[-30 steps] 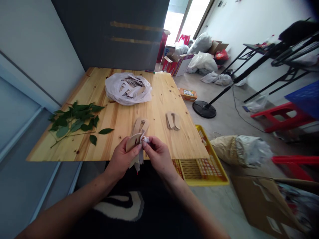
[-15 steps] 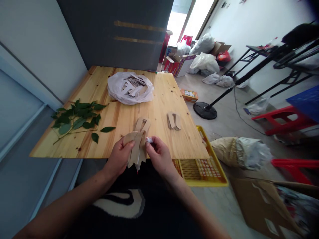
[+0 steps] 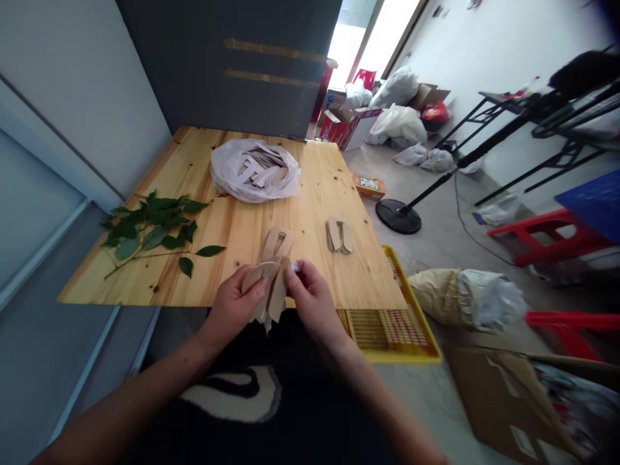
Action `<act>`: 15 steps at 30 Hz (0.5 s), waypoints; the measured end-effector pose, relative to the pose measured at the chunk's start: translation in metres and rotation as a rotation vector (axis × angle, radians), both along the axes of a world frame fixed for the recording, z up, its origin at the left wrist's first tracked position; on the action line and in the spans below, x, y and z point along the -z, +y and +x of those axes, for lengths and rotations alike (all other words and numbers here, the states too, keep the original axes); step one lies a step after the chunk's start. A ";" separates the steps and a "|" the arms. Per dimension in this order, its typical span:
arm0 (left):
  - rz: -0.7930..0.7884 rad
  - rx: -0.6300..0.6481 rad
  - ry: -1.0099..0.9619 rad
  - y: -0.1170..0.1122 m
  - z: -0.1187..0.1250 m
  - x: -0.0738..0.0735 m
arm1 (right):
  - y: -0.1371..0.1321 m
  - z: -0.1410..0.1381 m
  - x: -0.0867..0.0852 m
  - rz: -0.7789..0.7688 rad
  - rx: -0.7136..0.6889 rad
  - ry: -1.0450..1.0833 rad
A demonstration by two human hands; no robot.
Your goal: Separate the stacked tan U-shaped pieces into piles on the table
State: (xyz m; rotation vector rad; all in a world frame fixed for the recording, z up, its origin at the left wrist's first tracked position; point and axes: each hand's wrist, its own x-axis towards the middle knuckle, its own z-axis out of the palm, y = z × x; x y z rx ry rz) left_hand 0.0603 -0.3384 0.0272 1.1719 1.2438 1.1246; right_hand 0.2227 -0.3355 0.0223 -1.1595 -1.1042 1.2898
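Just above the table's near edge, my left hand (image 3: 237, 298) is closed on a bunch of tan cardboard cutouts (image 3: 265, 294), thin flat strips fanned apart at the bottom. My right hand (image 3: 312, 294) grips the right side of the same cutouts between thumb and fingers, with a small white scrap (image 3: 294, 266) showing at its fingertips. Behind them on the wood lies a stack of U-shaped cardboard pieces (image 3: 277, 242). Another small stack of cutouts (image 3: 339, 236) lies to the right. A white plastic bag (image 3: 227, 171) full of similar strips sits farther back.
A leafy green branch (image 3: 155, 226) lies on the left of the wooden table (image 3: 320, 187). Beneath the right edge is a yellow plastic crate (image 3: 429, 345). A black stand base (image 3: 398, 216), red stools (image 3: 547, 236) and a cardboard box (image 3: 489, 394) stand on the floor at right.
My right hand has pulled its side of the cutouts upright and inward, closer to my left hand. The front pieces have turned, and a gap has opened between them.
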 end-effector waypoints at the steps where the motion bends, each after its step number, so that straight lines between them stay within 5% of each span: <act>1: -0.039 -0.042 -0.069 0.002 -0.002 0.001 | 0.001 0.005 -0.001 0.002 0.014 -0.014; 9: -0.346 -0.244 -0.401 0.014 -0.016 -0.006 | 0.008 0.060 0.003 -0.238 0.063 0.015; 15: -0.429 -0.300 -0.387 0.018 -0.017 -0.006 | 0.017 0.089 0.028 -0.132 0.138 -0.153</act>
